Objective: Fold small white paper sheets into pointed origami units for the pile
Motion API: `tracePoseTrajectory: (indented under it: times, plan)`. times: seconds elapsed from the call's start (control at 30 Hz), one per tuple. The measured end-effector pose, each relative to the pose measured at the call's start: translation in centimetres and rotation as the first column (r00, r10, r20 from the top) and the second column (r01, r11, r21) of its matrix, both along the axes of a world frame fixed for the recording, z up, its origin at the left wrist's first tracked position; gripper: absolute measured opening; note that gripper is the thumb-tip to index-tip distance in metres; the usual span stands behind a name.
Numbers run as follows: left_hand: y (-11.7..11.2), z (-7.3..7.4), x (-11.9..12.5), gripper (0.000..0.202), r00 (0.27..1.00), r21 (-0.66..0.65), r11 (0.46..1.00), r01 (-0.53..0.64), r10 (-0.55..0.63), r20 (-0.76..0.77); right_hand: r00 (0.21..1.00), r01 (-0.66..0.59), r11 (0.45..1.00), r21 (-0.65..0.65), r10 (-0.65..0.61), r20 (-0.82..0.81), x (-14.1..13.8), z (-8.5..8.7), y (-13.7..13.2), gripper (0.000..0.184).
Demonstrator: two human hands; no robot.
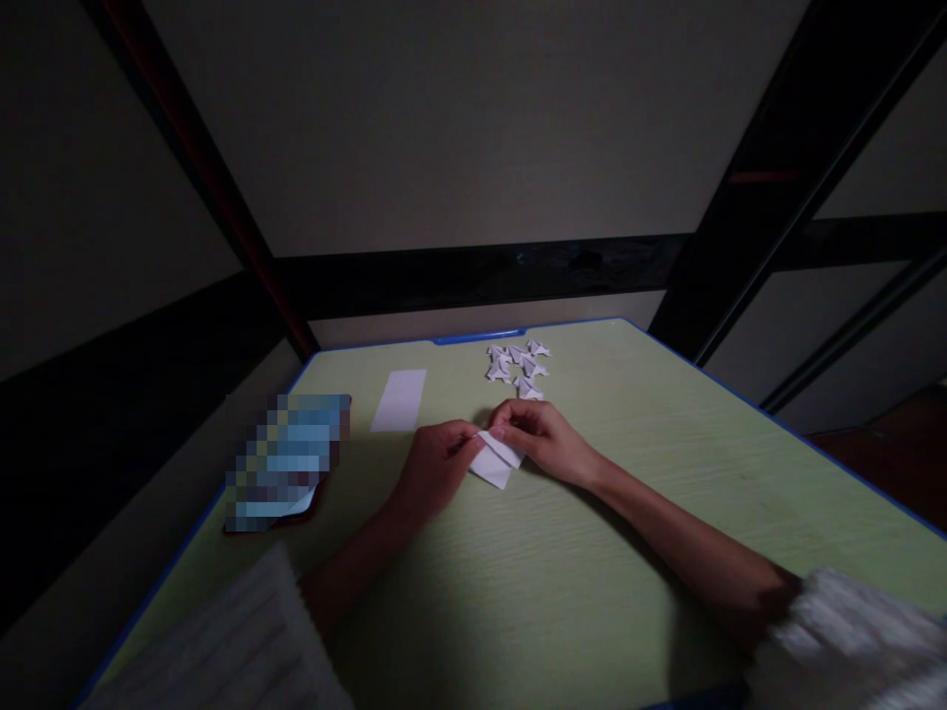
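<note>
A partly folded piece of white paper (494,465) is pinched between both hands, just above the middle of the table. My left hand (440,461) grips its left edge, thumb on top. On the upper right side, my right hand (539,434) has its thumb and fingers closed on the same paper, where a folded flap shows. Beyond my right hand lies a cluster of several small folded paper figures (528,388). A flat white paper rectangle (400,400) rests on the table to the left of them.
The pale green table (592,592) has a blue edge and a blue strip (479,337) at its far side. A tablet-like device with a blurred screen (288,463) lies near the left edge. Wall panels (473,128) with dark bands stand behind the table.
</note>
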State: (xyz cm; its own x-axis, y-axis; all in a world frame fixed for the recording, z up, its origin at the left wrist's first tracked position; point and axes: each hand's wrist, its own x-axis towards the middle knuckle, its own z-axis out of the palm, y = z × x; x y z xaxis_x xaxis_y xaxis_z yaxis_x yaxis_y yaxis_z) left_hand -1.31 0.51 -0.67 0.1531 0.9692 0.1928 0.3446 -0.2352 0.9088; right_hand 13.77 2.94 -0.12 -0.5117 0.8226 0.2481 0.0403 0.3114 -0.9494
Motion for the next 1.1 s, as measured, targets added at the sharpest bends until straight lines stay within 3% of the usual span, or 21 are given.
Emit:
tracePoseTrajectory:
  times: [0.17,0.63,0.77,1.1]
  plan:
    - [-0.22,0.57,0.19,0.014,0.999,-0.003,1.0,-0.02,0.019,-0.048,0.995,0.005,1.0,-0.018,-0.003,0.099,0.05,0.1,-0.11,0.01]
    - [-0.29,0.72,0.35,0.012,0.993,-0.086,0.996,0.036,-0.026,0.119,0.98,0.113,0.988,0.107,-0.128,0.15,-0.17,-0.34,-0.12,0.008]
    - [-0.22,0.79,0.33,0.011,0.996,-0.089,0.995,0.034,-0.026,0.088,0.971,0.128,0.98,0.151,-0.155,0.182,-0.2,-0.32,-0.25,0.007]
    - [0.01,0.49,0.04,0.021,1.0,0.045,0.999,-0.014,0.015,-0.015,0.976,0.005,0.99,0.141,-0.035,0.215,0.17,-0.08,0.23,0.017]
